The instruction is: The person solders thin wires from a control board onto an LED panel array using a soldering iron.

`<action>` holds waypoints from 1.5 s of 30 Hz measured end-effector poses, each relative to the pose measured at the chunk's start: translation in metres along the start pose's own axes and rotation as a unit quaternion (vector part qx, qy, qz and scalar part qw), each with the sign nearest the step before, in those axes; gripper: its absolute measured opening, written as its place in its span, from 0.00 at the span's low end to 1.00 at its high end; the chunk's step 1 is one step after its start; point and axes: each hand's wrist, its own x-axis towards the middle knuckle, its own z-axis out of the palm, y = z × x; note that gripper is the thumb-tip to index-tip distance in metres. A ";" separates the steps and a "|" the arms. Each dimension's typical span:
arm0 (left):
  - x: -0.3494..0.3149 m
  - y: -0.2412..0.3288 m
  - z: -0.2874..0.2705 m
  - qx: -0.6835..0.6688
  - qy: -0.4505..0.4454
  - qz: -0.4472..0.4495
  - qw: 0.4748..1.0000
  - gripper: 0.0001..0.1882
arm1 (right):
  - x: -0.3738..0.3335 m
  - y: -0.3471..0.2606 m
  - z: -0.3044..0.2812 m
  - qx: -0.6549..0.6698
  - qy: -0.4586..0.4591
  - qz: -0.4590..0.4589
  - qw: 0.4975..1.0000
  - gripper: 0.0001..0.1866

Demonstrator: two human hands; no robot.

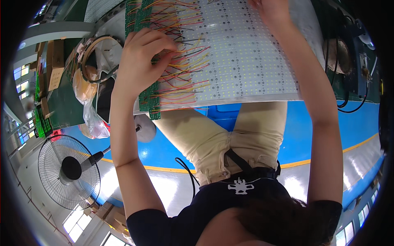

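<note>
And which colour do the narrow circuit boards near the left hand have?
The circuit boards are green; the head view shows this best.

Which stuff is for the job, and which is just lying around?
Seems part of the job:
green circuit boards, by the left hand
coloured wires
white dotted panel, partly under the wires

Seems just around:
black fan
clear plastic bag
cardboard box

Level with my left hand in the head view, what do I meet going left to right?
Cardboard box → round hoop → left hand → coloured wires → dotted white panel → right forearm → brown round object.
</note>
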 end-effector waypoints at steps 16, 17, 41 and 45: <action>0.030 -0.012 0.009 -0.116 -0.004 -0.001 0.993 0.10 | -0.008 -0.004 0.000 0.008 0.019 0.000 1.000 0.12; 0.032 -0.015 0.010 -0.123 -0.003 -0.001 0.992 0.09 | -0.010 -0.005 0.000 0.011 0.019 -0.002 1.000 0.12; 0.031 -0.003 0.028 -0.105 0.083 -0.075 0.988 0.09 | -0.007 -0.023 -0.013 0.022 -0.018 -0.009 1.000 0.22; 0.029 -0.009 0.037 -0.112 0.111 -0.079 0.984 0.07 | -0.038 -0.035 0.016 -0.140 -0.042 -0.065 0.987 0.19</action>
